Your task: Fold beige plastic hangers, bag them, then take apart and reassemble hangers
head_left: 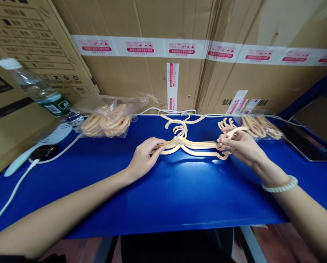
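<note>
On the blue worktop (166,197), the left hand (144,157) gripped one end of a flat stack of cream plastic hangers (192,146); how many were in it was unclear. The right hand (241,147) pinched one cream plastic hook (236,130) above the stack's other end. Beyond lay two clear bags of cream parts, the left bag (108,119) and the right bag (259,126), then one clear plastic water bottle (40,91).
</note>
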`<state>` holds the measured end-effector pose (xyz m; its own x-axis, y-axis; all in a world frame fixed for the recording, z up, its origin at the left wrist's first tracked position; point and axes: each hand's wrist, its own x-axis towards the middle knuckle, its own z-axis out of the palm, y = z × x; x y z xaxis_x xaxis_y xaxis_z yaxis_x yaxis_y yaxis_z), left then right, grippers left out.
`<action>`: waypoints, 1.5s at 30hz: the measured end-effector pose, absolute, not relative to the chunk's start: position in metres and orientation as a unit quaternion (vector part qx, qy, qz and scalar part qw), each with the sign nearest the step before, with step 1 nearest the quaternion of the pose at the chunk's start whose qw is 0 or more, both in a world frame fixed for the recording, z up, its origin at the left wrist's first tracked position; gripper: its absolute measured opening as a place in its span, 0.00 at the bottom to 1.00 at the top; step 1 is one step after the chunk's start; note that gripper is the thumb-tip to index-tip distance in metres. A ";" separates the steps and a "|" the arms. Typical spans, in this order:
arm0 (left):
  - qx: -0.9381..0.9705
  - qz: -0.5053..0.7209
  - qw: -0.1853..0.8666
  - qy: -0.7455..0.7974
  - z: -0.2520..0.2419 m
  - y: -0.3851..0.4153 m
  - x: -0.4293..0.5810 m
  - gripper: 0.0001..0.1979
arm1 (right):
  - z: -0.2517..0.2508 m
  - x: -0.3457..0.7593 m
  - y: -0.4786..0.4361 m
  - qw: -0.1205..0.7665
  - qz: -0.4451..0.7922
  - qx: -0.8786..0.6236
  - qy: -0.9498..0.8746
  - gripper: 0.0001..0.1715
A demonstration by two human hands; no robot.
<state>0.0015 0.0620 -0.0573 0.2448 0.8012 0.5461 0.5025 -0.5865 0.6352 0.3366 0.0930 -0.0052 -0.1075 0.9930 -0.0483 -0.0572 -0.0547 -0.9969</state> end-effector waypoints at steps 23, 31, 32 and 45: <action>0.787 0.431 0.159 0.412 -0.055 0.059 0.001 0.09 | -0.004 0.327 0.084 0.376 0.625 -0.455 -0.510 0.23; 0.786 0.435 0.169 0.406 -0.056 0.059 0.002 0.09 | -0.007 0.320 0.080 0.420 0.561 -0.475 -0.532 0.29; 0.785 0.438 0.167 0.405 -0.056 0.059 0.002 0.09 | -0.008 0.319 0.079 0.423 0.554 -0.477 -0.536 0.29; 0.772 0.448 0.155 0.423 -0.054 0.058 0.004 0.09 | -0.014 0.309 0.078 0.520 0.503 -0.449 -0.525 0.23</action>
<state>0.0039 0.0577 -0.0541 0.2409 0.7922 0.5607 0.5140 -0.5942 0.6187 0.3094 0.0780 -0.0141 -0.0564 0.9941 0.0930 -0.0511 0.0902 -0.9946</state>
